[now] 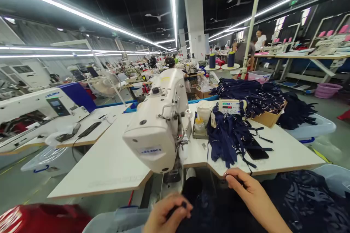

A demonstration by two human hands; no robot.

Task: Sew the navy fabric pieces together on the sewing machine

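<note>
Low in front of my lap, my left hand (171, 213) is closed, pinching a small dark piece of fabric (184, 205) between thumb and finger. My right hand (244, 186) is just off the table's front edge, thumb and forefinger pressed together on a thin dark strap, mostly hidden by the fingers. Beyond it, a bundle of navy straps (225, 136) lies on the table, some ends trailing towards the edge. A white sewing machine (155, 131) stands ahead of my left hand. Dark patterned fabric (308, 204) lies at lower right, beside my right forearm.
A phone (257, 151) lies partly under the straps. A tray (200, 135) with a white cup stands beside the machine's control box (229, 106). More navy straps are heaped over a cardboard box (269, 118). A red container (41, 218) is at lower left.
</note>
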